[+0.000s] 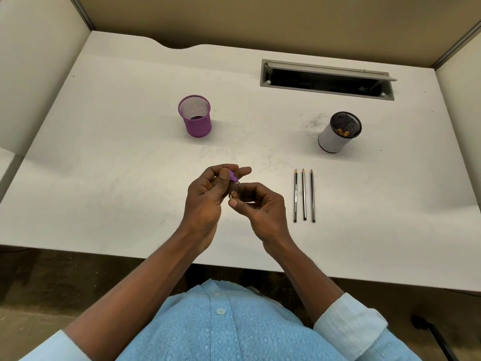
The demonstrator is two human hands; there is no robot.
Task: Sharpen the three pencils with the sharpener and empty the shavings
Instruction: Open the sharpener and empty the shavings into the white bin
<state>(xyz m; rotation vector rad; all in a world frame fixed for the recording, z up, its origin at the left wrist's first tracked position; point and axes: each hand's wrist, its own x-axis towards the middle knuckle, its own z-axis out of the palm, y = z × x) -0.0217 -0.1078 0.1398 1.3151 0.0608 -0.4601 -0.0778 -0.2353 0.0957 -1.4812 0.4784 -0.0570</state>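
From the head camera, both hands meet over the near middle of the white desk [130,152]: the left hand [205,201] pinches the purple top of the sharpener [233,184], and the right hand [263,209] is curled around its clear body (brown shavings show inside). Just to the right, three pencils [304,195] lie side by side, tips pointing away, apart from either hand. Farther back stand a purple mesh cup [196,118] on the left and a white cup [338,134] on the right, shavings [343,132] visible inside it.
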